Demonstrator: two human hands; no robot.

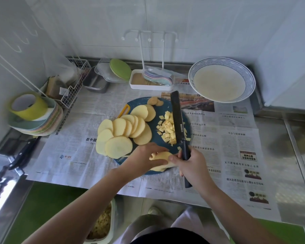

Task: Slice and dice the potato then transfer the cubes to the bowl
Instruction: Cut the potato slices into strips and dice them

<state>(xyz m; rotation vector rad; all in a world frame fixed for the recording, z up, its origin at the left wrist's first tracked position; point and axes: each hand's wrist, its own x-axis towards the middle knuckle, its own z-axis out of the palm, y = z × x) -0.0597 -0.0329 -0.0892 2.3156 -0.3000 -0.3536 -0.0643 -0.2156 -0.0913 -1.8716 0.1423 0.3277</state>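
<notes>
Slices point(161, 156) held at the board's point(164, 107) near edge.
Pinched by the left hand point(146, 156); knife point(177, 118) gripped by the right hand point(192, 166).

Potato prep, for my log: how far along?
Done: pale round potato slices on the round blue cutting board, some small yellow cubes. In hand: left hand holds slices, right hand grips the black knife. Left: most slices; blue-rimmed white bowl has no cubes.
</notes>
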